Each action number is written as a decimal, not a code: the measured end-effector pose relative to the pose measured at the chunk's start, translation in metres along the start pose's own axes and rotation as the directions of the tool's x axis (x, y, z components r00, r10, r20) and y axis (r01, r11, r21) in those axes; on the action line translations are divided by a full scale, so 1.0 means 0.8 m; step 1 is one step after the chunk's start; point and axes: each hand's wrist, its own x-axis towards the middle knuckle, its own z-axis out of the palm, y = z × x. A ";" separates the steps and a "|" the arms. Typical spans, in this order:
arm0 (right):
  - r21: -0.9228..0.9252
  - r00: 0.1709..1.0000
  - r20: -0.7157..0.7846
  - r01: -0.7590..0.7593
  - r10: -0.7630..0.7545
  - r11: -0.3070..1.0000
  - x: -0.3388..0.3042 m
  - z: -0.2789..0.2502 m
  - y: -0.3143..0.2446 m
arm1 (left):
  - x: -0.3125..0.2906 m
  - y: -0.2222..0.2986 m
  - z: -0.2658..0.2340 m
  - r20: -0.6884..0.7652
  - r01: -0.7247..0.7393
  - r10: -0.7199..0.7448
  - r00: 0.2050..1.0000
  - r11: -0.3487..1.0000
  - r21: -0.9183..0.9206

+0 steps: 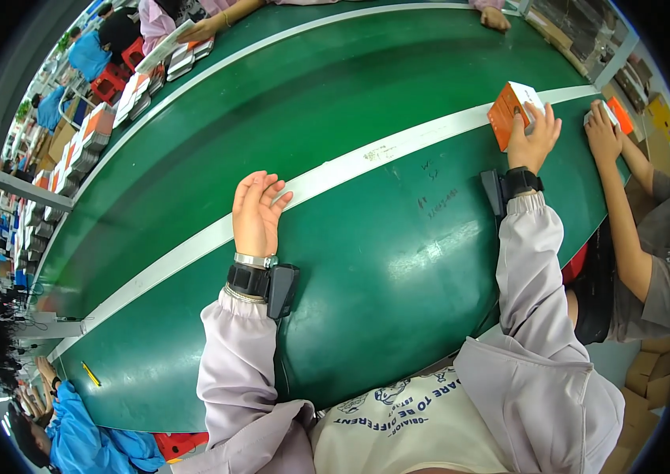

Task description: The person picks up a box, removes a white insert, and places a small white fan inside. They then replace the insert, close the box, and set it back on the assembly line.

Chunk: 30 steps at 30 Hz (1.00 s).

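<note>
My right hand (532, 144) grips a small orange and white cardboard box (501, 120) from its near right side. The box stands over the white strip (311, 180) that runs across the green table (382, 292). Farther left, my left hand (256, 221) is raised by the strip with loosely curled fingers apart, holding nothing. Each of my wrists wears a black strap with a dark device on it. Between my two hands lies bare green surface with a few handwritten marks.
At my right, a co-worker's hand (605, 136) holds another orange and white box (619, 117). Stacks of flat white and orange cartons (86, 146) line the far left side. A yellow pen-like tool (91, 374) lies at left, near a person in blue (86, 426).
</note>
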 end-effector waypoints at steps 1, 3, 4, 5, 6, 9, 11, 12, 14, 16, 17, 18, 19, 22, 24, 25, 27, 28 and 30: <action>-0.008 0.999 -0.034 -0.039 0.039 0.999 0.002 -0.005 -0.009 | 0.001 -0.001 -0.001 0.010 0.008 -0.008 1.000 1.000 0.003; -0.011 0.995 -0.070 -0.076 0.075 0.997 0.007 -0.016 -0.028 | 0.002 0.000 -0.003 0.029 0.022 -0.022 0.999 1.000 0.009; 0.178 0.996 -0.075 -0.032 0.046 0.984 0.010 -0.023 -0.039 | 0.003 0.000 -0.003 0.029 0.018 -0.018 0.999 1.000 0.005; 0.361 0.996 -0.085 0.014 0.018 0.932 0.012 -0.030 -0.050 | 0.004 0.000 -0.002 0.043 0.032 -0.032 0.999 0.999 0.001; 0.532 0.995 -0.100 0.060 -0.008 0.844 0.013 -0.034 -0.059 | 0.006 0.003 -0.003 0.056 0.045 -0.045 0.997 0.999 -0.001; 0.778 0.887 0.460 -0.374 -0.052 0.505 -0.007 -0.030 -0.060 | 0.008 0.007 -0.004 0.094 0.080 -0.079 0.992 0.997 -0.012; 0.751 0.800 0.599 -0.545 -0.038 0.374 -0.021 -0.011 -0.048 | 0.009 0.006 -0.003 0.151 0.142 -0.138 0.979 0.990 -0.017; 0.673 0.684 0.729 -0.704 -0.037 0.227 -0.029 0.001 -0.043 | 0.009 0.007 -0.006 0.139 0.136 -0.130 0.982 0.990 -0.032; 0.548 0.542 0.836 -0.831 -0.082 0.099 -0.041 0.020 -0.033 | 0.012 0.010 -0.013 0.216 0.166 -0.163 0.963 0.986 0.004; 0.499 0.499 0.865 -0.867 0.056 0.013 -0.049 0.031 -0.020 | 0.017 0.013 -0.020 0.243 0.175 -0.169 0.955 0.984 -0.006; 0.478 0.471 0.873 -0.878 0.126 -0.028 -0.046 0.033 -0.017 | 0.021 0.015 -0.019 0.310 0.204 -0.203 0.929 0.979 0.030; 0.477 0.473 0.874 -0.879 0.111 -0.004 -0.043 0.036 -0.013 | 0.024 0.018 -0.020 0.374 0.228 -0.238 0.897 0.971 0.070; 0.478 0.476 0.873 -0.878 0.103 -0.001 -0.045 0.036 -0.012 | 0.026 0.020 -0.023 0.431 0.255 -0.279 0.858 0.960 0.114; 0.473 0.472 0.875 -0.881 0.104 0.024 -0.050 0.032 -0.007 | 0.036 0.025 -0.030 0.454 0.315 -0.325 0.830 0.944 0.101; 0.497 0.497 0.861 -0.867 0.106 0.021 -0.046 0.036 -0.005 | 0.038 0.027 -0.032 0.476 0.356 -0.359 0.803 0.929 0.100; 0.511 0.510 0.853 -0.859 0.112 0.018 -0.044 0.037 -0.003 | 0.039 0.027 -0.030 0.466 0.354 -0.358 0.809 0.930 0.100; 0.512 0.514 0.843 -0.857 0.156 0.058 -0.041 0.038 0.000 | 0.041 0.026 -0.027 0.442 0.344 -0.356 0.823 0.932 0.111; 0.516 0.523 0.831 -0.852 0.191 0.090 -0.040 0.039 0.002 | 0.041 0.027 -0.026 0.449 0.354 -0.365 0.816 0.929 0.111; 0.516 0.530 0.815 -0.848 0.235 0.121 -0.043 0.042 -0.001 | 0.041 0.027 -0.026 0.433 0.323 -0.339 0.835 0.940 0.112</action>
